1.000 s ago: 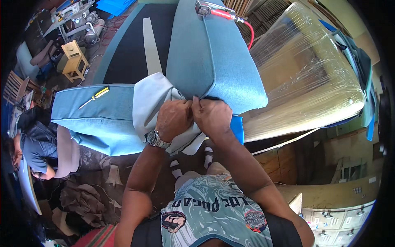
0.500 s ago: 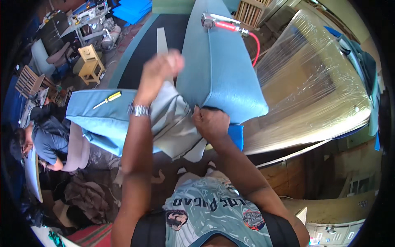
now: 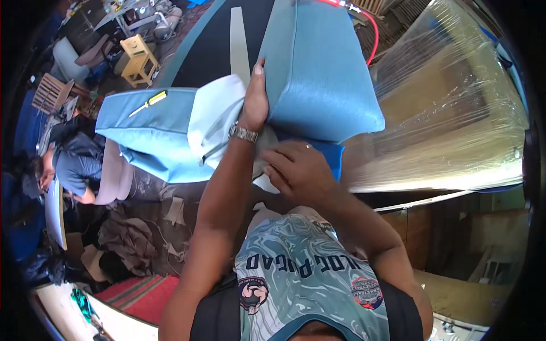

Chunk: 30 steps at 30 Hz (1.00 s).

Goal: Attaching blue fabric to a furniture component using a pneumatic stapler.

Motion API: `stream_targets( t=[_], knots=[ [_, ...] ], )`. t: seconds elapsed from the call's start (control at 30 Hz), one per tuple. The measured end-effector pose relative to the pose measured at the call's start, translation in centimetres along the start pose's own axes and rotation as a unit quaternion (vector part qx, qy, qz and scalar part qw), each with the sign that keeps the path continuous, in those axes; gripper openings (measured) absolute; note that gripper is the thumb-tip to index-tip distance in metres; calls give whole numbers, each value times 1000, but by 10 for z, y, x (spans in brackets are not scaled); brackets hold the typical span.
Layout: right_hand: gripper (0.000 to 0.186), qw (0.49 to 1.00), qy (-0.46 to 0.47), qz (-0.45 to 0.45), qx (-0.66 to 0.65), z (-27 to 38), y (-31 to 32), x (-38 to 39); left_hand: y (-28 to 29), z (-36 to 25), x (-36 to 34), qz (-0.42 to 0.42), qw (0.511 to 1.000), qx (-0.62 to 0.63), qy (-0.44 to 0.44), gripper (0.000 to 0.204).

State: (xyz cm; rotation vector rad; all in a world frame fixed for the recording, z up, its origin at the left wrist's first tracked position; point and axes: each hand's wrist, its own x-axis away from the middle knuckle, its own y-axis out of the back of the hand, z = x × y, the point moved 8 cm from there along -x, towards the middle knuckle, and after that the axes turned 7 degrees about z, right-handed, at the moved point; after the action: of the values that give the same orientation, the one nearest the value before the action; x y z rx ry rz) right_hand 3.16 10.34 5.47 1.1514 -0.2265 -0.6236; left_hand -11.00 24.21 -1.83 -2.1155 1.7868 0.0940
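Note:
My left hand (image 3: 255, 98) lies with straightened fingers against the left side of the upright blue upholstered section (image 3: 321, 71). Beside it, pale grey fabric (image 3: 216, 113) hangs folded over a lower blue upholstered piece (image 3: 148, 108), which carries a yellow-handled screwdriver (image 3: 149, 103). My right hand (image 3: 293, 170) is lower, below that upright section, with bent, separated fingers at the edge of the loose fabric and in front of a bright blue piece (image 3: 330, 159). The red air hose (image 3: 374, 37) and its tool run along the top edge of view.
A plastic-wrapped padded piece (image 3: 443, 108) fills the right. A dark panel (image 3: 207, 51) with a pale strip lies behind. At left are a small wooden chair (image 3: 136, 62), cluttered machines and a co-worker (image 3: 77, 170) bent over a board (image 3: 55, 213).
My left hand rose from the fabric and now rests along the blue section's side. My right hand has moved down from that section's lower corner. The view has shifted.

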Motion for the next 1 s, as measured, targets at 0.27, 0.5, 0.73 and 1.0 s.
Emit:
stream_targets(
  t=[0.27, 0.5, 0.73, 1.0],
  knots=[
    [48, 997, 21, 17, -70, -78, -46, 17, 23, 8, 21, -75, 994, -68, 47, 68],
    [46, 982, 20, 12, -186, -114, -35, 33, -34, -59, 129, -104, 904, -415, -15, 44],
    [45, 835, -95, -344, -420, -211, 17, 113, -25, -80, 110, -15, 907, -416, 65, 20],
    [26, 835, -32, -218, -504, -186, 5, 80, -13, -71, 90, 43, 852, -512, 98, 17]
  ],
)
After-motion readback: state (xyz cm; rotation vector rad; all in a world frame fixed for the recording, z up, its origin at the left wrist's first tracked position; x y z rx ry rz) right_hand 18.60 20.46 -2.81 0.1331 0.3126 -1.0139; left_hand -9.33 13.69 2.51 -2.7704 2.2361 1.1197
